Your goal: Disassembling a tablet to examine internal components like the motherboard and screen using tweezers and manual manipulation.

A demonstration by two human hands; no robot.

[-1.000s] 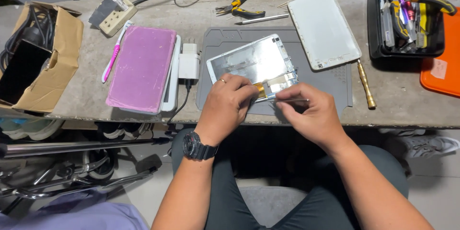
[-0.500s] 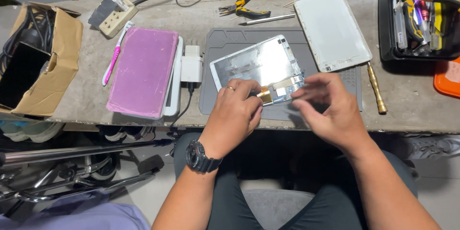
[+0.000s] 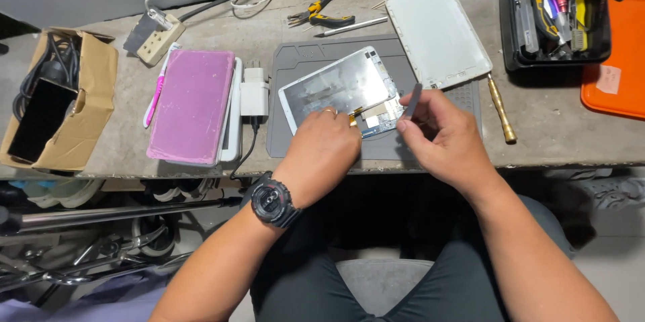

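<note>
The desk (image 3: 551,141) carried a grey work mat (image 3: 289,141), and on it the opened tablet (image 3: 336,87) lay face down; the left hand (image 3: 322,151) pressed its near edge, fingers curled over the exposed board (image 3: 379,117); the right hand (image 3: 440,134) pinched a thin flat pry tool (image 3: 411,102); a slip of that blade could probably have torn the gold flex ribbon (image 3: 354,118) or scratched the board.

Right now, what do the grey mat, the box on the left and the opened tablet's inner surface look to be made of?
Grey mat: matte, moulded compartments along its edge, probably silicone or rubber. Box: brown corrugated cardboard, flaps creased and torn. Opened tablet: shiny, reflective inner plate, likely metal or foil shielding; the left hand steadies it.
</note>
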